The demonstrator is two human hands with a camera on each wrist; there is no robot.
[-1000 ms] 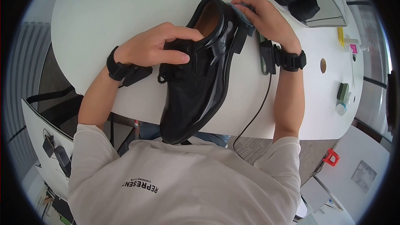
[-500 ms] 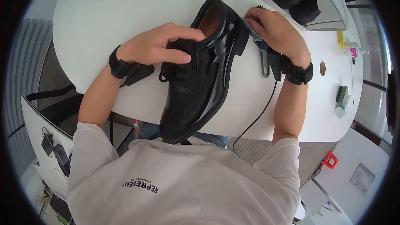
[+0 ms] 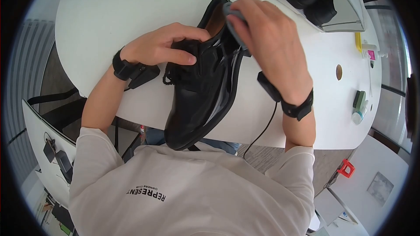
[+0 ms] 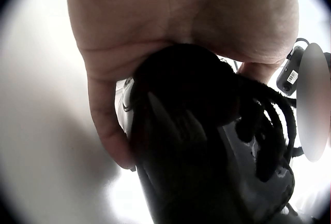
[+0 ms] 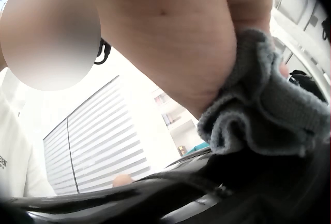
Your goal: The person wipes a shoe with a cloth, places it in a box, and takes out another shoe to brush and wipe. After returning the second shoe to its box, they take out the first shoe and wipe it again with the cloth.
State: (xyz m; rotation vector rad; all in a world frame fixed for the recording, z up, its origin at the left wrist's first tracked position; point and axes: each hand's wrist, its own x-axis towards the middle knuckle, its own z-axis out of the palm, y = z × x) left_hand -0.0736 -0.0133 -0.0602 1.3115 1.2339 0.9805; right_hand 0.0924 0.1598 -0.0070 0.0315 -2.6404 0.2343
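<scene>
A glossy black lace-up shoe [image 3: 197, 91] is held toe toward the person, its opening at the far end. My left hand [image 3: 159, 48] grips it around the tongue and lace area, fingers at the opening; the left wrist view shows the hand [image 4: 181, 17] wrapped over the dark shoe [image 4: 181, 131] beside its laces. My right hand [image 3: 273, 43] pinches a grey cloth [image 3: 235, 19] against the collar near the heel. In the right wrist view the bunched cloth [image 5: 258, 110] lies on the black shoe surface [image 5: 170, 193].
On the white table [image 3: 109, 13] an open white box [image 3: 350, 4] with black items stands at the far right. A green brush [image 3: 359, 99] and small bottles [image 3: 359, 114] lie near the right edge. A cable hangs from the right wrist device.
My right hand has moved left from the outer side of the heel onto the collar, bringing the cloth over it. The shoe has shifted slightly; my left hand keeps its grip.
</scene>
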